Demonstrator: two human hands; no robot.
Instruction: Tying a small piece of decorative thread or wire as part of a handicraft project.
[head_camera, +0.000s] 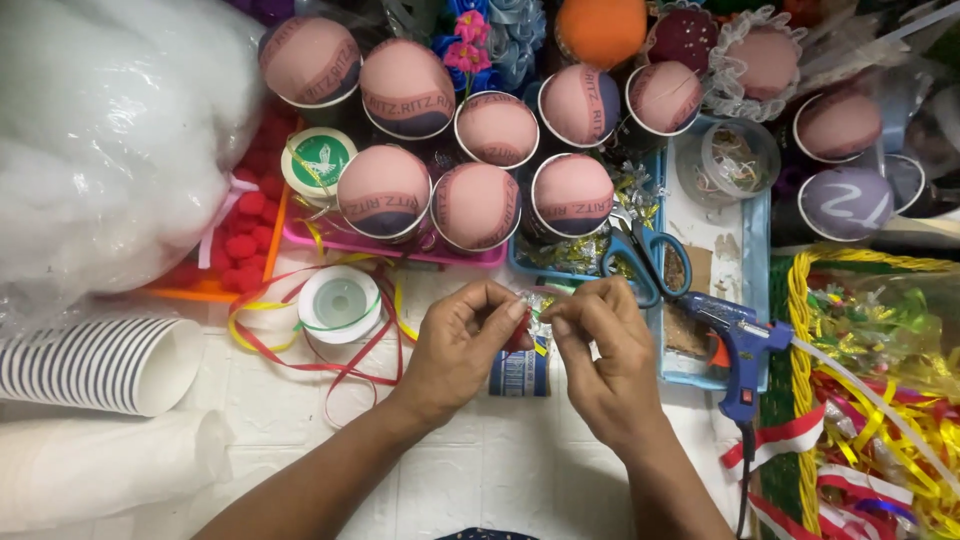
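Forearms enter from the bottom edge and meet over the white tabletop (480, 470). The left hand (462, 345) and right hand (600, 350) are both closed in a fingertip pinch on one small shiny ornament (530, 318), silver with a touch of red, held in the air between them just above a small printed cylinder (520, 372) standing on the table. The piece is judged very light, thin and easily crushed, likely slippery where it is foil; it is best taken at its edges with fingertips only, as both hands now do. How it is built cannot be told; fingers cover most of it. Open room is limited to the bare strip around the wrists. To the left lie a ribbon spool (340, 302) with loose red and yellow ribbon (330, 365), then a stack of paper cups (95, 365) on its side. To the right a blue glue gun (740, 345) rests just beside the right hand, nozzle pointing toward it; its cord runs down along a green and yellow basket (795, 330) of ribbon scraps. Blue-handled scissors (650, 262) lie in a blue tray (765, 240) close behind the fingers. Farther back, rows of pink padded cups (475, 205) crowd the rear, with a bag of white stuffing (110, 140) far left.
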